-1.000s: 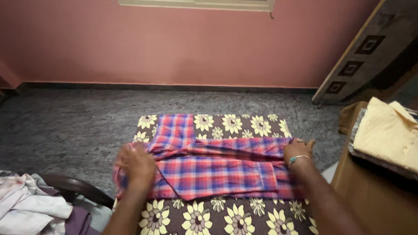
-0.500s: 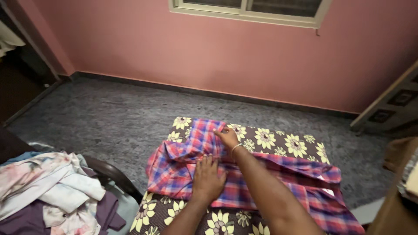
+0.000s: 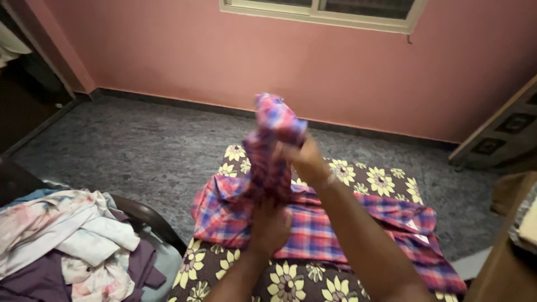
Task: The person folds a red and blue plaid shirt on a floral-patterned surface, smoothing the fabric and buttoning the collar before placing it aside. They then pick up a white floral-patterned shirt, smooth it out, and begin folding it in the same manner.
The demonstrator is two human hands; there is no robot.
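A pink, red and blue plaid shirt (image 3: 335, 235) lies spread on a dark cloth with yellow flowers (image 3: 380, 182). My right hand (image 3: 302, 159) grips one part of the shirt and lifts it up above the rest, blurred by motion. My left hand (image 3: 268, 226) lies lower, pressed on the shirt near the base of the lifted part. My right wrist carries a thin bangle.
A chair with a pile of mixed clothes (image 3: 61, 240) stands at the lower left. A grey speckled floor (image 3: 145, 145) reaches to a pink wall with a window (image 3: 319, 11). A wooden piece of furniture (image 3: 503, 263) sits at the right edge.
My right hand went from the shirt's right end to its left part, took hold, and lifted it into the air. The view swung left. My left hand stayed on the shirt.
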